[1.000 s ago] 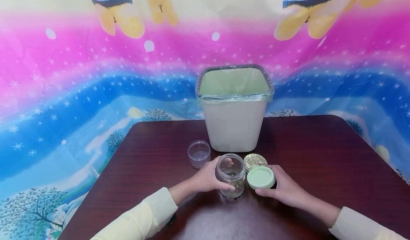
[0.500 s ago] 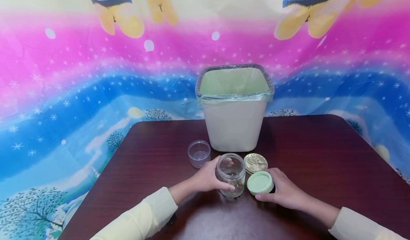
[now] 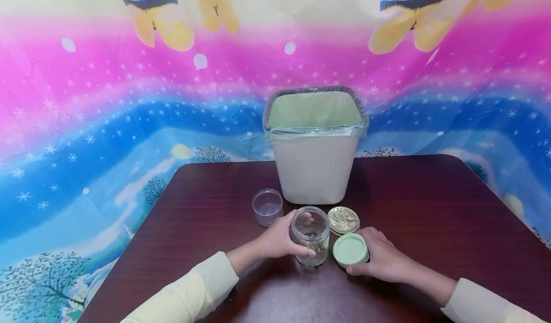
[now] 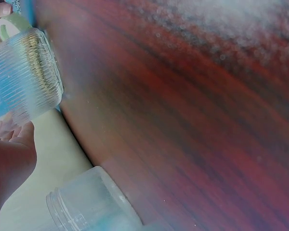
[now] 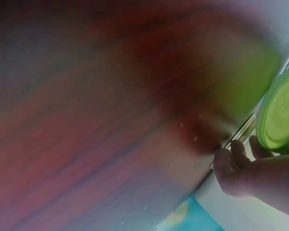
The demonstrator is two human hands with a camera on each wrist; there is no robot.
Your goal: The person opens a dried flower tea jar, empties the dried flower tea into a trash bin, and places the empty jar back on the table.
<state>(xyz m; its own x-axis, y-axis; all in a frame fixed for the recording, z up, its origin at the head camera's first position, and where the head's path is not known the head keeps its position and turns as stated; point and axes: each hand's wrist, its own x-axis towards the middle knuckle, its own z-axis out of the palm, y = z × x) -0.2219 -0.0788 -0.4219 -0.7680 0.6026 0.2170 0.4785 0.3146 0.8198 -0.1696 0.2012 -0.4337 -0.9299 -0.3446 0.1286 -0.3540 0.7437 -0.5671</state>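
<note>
Around the left side of a ribbed glass jar [image 3: 311, 239] my left hand [image 3: 275, 241] is wrapped, thumb in front. The jar stands upright with its mouth uncovered; a shallow layer of small greenish-brown bits lies at its bottom, clearer in the left wrist view, where the jar [image 4: 26, 77] shows from the side. My right hand [image 3: 383, 258] pinches a pale green round lid [image 3: 350, 250] by its edge, just right of the jar and apart from it. That lid [image 5: 282, 115] is tilted off the table in the right wrist view. Some right fingers are hidden behind it.
A gold-coloured round lid [image 3: 343, 219] lies behind the green one. To the left of the jar sits a clear plastic tub [image 3: 268, 208] without a cover. A white bin [image 3: 316, 170] with a liner stands behind them on the dark wooden table [image 3: 206, 194].
My right hand has brought the green lid slightly nearer to me and changed its tilt, uncovering more of the gold lid. The left hand and jar stay put.
</note>
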